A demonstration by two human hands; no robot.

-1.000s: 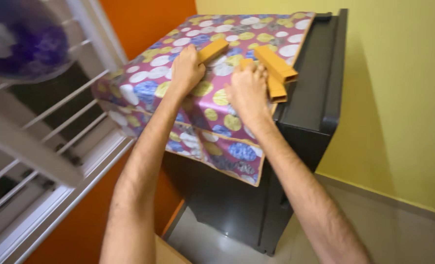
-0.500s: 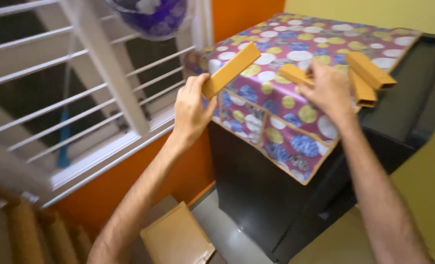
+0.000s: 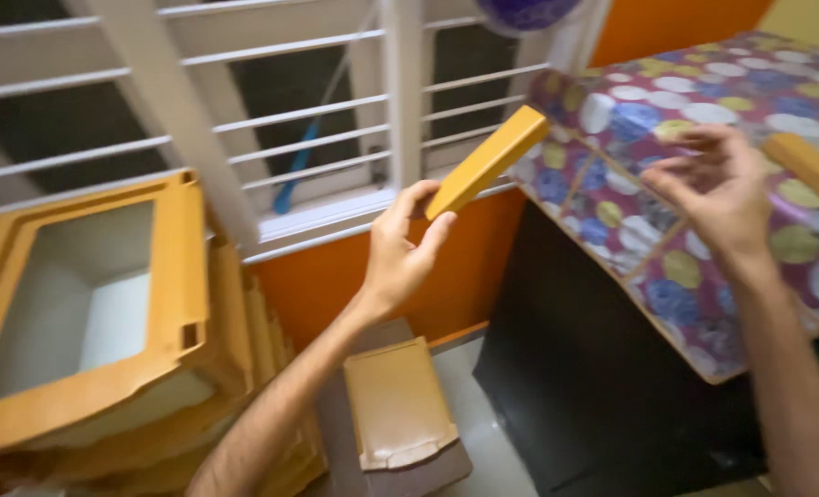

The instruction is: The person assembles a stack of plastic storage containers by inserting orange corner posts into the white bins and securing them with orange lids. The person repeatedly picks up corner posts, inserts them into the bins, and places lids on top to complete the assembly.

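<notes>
The left hand (image 3: 400,253) is gripping a yellow slat (image 3: 488,160) by its lower end, long axis slanting up-right toward the empty, loosely spread right hand (image 3: 718,189).

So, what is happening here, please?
A person's left hand holds a flat yellow strip up in the air, in front of a barred window. The right hand is open and empty above a patterned cloth on a dark cabinet. Yellow frames are stacked at the left, and a yellow panel lies below.
</notes>
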